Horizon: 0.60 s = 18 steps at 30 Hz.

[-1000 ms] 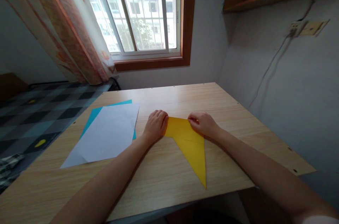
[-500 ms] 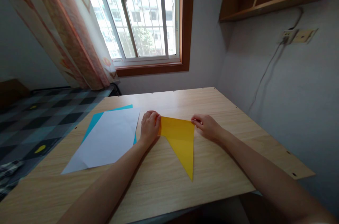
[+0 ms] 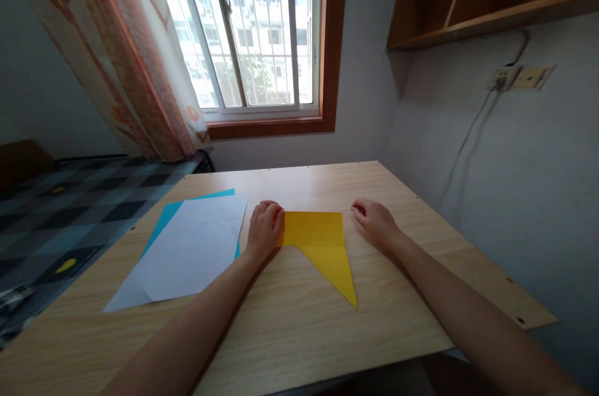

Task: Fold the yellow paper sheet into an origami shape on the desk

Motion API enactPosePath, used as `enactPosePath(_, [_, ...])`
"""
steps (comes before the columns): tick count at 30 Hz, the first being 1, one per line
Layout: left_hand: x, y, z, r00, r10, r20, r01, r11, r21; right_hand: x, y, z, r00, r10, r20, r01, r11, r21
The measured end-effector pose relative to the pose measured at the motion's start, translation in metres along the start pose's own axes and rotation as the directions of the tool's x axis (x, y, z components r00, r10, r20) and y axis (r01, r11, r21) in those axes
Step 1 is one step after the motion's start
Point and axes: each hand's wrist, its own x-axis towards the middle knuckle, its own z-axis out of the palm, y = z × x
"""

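Observation:
A folded sheet of yellow paper (image 3: 316, 229) lies on the table, a pointed flap hanging from its right half toward me. My left hand (image 3: 266, 224) has its fingers closed over the paper's left end and hides that end. To the right of the paper, my right hand (image 3: 374, 218) is a little apart from it, with fingers curled together and nothing visible in them.
White paper (image 3: 191, 252) rests over blue paper (image 3: 161, 224) on the left of the wooden table (image 3: 299, 333). A checked bed (image 3: 93, 209) stands at the left, and a wooden shelf (image 3: 496, 15) hangs at upper right.
My right hand has let go of the yellow paper's upper right corner and drawn back to the right. The paper's top edge now runs level and its pointed flap has swung right.

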Motion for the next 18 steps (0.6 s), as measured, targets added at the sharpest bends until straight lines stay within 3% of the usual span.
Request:
enactPosePath(4, [-0.002, 0.011, -0.003, 0.994, 0.084, 0.068, -0.084, 0.996, -0.007, -0.006, -0.018, 0.003, 0.986, -0.138, -0.096, 0.145, 0.987, 0.072])
enactPosePath(8, [-0.006, 0.024, -0.005, 0.975, 0.186, 0.118, -0.186, 0.982, -0.012, -0.018, -0.042, 0.011, 0.955, -0.296, 0.01, 0.292, 0.946, 0.143])
enactPosePath(13, [-0.011, 0.034, -0.005, 0.949, 0.279, 0.149, -0.276, 0.96, -0.037, -0.024, -0.054, 0.018, 0.931, -0.353, 0.091, 0.341, 0.932, 0.127])
enactPosePath(18, [-0.013, 0.038, -0.005, 0.952, 0.261, 0.158, -0.25, 0.965, -0.084, -0.023, -0.053, 0.017, 0.932, -0.355, 0.077, 0.338, 0.926, 0.168])
